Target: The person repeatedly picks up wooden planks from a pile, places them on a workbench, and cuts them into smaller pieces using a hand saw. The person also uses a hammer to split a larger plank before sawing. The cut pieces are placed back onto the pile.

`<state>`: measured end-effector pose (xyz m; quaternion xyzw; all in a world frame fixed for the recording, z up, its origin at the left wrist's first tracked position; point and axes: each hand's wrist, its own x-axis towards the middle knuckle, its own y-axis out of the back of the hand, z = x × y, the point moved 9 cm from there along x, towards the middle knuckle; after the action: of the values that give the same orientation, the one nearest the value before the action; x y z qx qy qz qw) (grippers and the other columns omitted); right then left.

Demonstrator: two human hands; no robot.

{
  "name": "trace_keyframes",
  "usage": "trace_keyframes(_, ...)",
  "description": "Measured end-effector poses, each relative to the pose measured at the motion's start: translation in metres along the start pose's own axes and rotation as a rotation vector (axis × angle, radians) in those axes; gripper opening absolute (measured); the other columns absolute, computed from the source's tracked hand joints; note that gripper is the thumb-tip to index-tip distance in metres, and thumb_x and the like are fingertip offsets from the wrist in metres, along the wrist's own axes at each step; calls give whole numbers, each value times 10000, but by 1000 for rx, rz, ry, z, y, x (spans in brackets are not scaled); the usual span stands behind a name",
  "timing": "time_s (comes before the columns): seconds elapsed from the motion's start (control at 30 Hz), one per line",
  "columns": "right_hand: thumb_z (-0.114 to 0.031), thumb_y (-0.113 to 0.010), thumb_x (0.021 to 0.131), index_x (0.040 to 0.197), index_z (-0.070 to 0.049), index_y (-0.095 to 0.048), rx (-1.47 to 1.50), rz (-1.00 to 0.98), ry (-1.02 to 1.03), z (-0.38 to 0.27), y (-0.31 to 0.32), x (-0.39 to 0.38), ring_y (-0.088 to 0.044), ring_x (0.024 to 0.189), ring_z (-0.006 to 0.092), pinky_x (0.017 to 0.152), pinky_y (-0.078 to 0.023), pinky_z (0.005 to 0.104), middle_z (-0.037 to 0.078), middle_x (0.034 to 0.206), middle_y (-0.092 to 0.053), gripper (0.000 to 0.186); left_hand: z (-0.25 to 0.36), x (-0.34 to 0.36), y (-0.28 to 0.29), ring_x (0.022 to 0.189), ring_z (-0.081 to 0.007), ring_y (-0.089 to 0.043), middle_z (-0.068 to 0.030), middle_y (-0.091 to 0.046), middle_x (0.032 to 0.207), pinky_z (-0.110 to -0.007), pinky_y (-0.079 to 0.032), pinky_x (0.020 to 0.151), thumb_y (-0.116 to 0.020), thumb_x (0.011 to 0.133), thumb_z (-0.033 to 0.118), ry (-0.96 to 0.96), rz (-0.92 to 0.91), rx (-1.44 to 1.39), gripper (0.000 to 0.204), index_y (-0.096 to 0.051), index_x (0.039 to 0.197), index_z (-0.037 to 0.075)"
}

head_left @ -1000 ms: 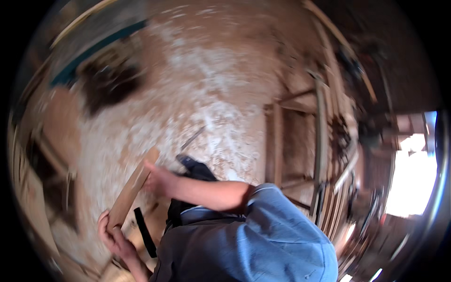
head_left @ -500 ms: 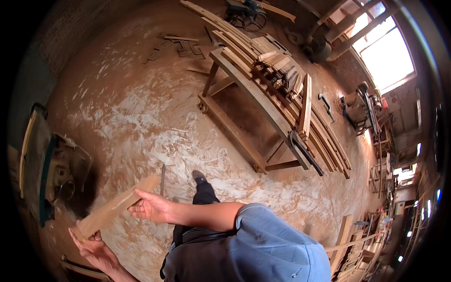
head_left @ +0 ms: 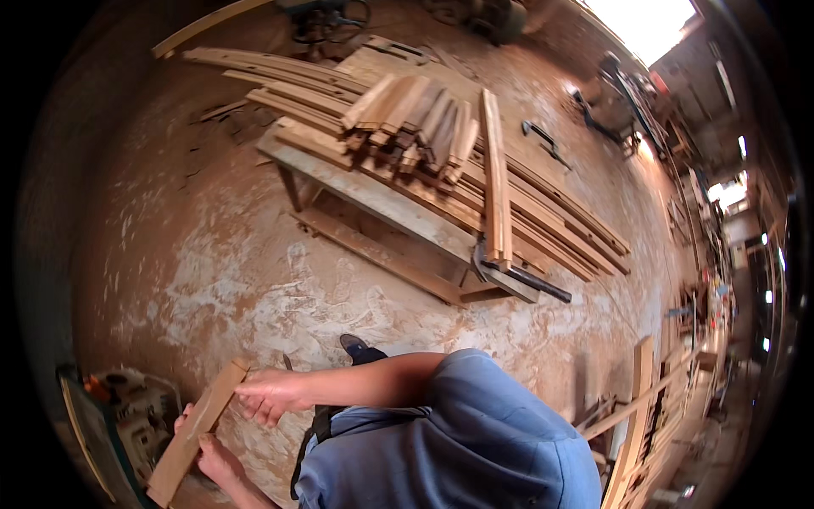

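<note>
Low on the left, a flat wooden board [head_left: 193,433] slants up toward the right between my hands. My left hand [head_left: 219,462] is closed round its middle, the thumb on the near face and the fingertips showing past the far edge. Close to the upper end of the board, my right hand [head_left: 278,394] has its fingers curled at the right edge; part of this grip is hidden. Ahead stands a low work table [head_left: 373,206] bearing a bundle of short wooden pieces [head_left: 411,119] and long wooden strips [head_left: 560,222].
A machine with a flat top [head_left: 140,416] stands close by my left hand. Across the table's near right corner lie an upright-looking wooden piece [head_left: 496,182] and a dark clamp [head_left: 534,282]. More timber [head_left: 636,416] leans at the right. Pale dust marks the floor [head_left: 220,263].
My view has turned, bringing the table nearer the middle. My left hand has shifted from the board's lower end to its middle, and the board tilts more steeply.
</note>
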<state>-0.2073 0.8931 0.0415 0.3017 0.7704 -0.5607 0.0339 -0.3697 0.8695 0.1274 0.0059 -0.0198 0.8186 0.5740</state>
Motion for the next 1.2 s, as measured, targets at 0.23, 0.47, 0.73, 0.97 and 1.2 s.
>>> trace_keyframes(0.23, -367, -579, 934, 1069, -14, -571, 34, 677, 415, -67, 171, -152, -618, 698, 189, 603, -547, 320, 141, 937, -643, 379, -8, 74, -42, 1114, -219, -532, -122, -564, 1213, -356, -399, 1000, -597, 889, 32, 82, -82, 242, 336, -514, 1209, -26)
trace_keyframes(0.47, -274, -583, 925, 955, -31, -641, -358, 1296, 199, 30, 300, -333, -638, 686, 160, 598, -536, 297, 78, 844, -665, 251, -108, 53, -32, 883, -184, -590, -86, -605, 964, -298, -467, 833, -552, 910, 141, 362, -274, 663, 403, -502, 1267, -39)
trace_keyframes(0.73, -27, -579, 843, 1234, 9, -561, -1429, 1951, -39, -1, 375, -560, -572, 1110, 391, 934, -459, 452, 245, 1171, -607, 393, -112, 7, -73, 712, -168, -568, -113, -632, 774, -342, -475, 673, -576, 838, 183, 385, -296, 999, 334, -612, 1112, -4)
trace_keyframes(0.97, -87, -576, 828, 1264, -36, -522, -1716, 1822, -242, -33, 419, -566, -504, 1100, 421, 915, -436, 491, 232, 1139, -512, 442, -78, -39, -69, 970, -268, -664, -204, -676, 1072, -344, -501, 845, -693, 799, 300, 480, -45, 897, 582, -552, 1279, 4)
trace_keyframes(1.2, -161, -660, 814, 1389, 20, -406, -1514, 1423, -264, -23, 447, -578, -415, 1259, 453, 1075, -308, 468, 318, 1362, -423, 654, -56, -62, -53, 921, -184, -633, -150, -675, 1040, -309, -492, 833, -726, 803, 297, 396, 128, 826, 612, -534, 1295, -12)
